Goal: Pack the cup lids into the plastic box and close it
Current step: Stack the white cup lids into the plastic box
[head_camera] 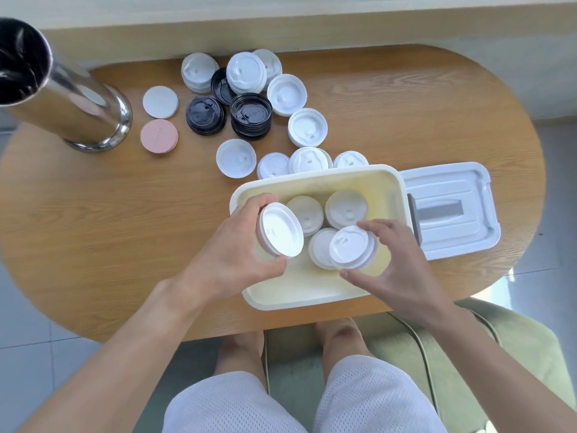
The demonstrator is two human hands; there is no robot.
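Both hands hover over the open plastic box (315, 296) on the counter (125, 229): left hand (231, 260) pinching a white lid stack (280, 229), right hand (402, 270) gripping another white lid stack (351, 248); more loose lids (307, 126) lie behind.

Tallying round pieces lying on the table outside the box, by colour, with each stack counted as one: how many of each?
White lids or stacks: 9
Black lids or stacks: 3
White flat disc: 1
Pink flat disc: 1
Total: 14
Some white ones overlap, so a hidden one behind cannot be ruled out.
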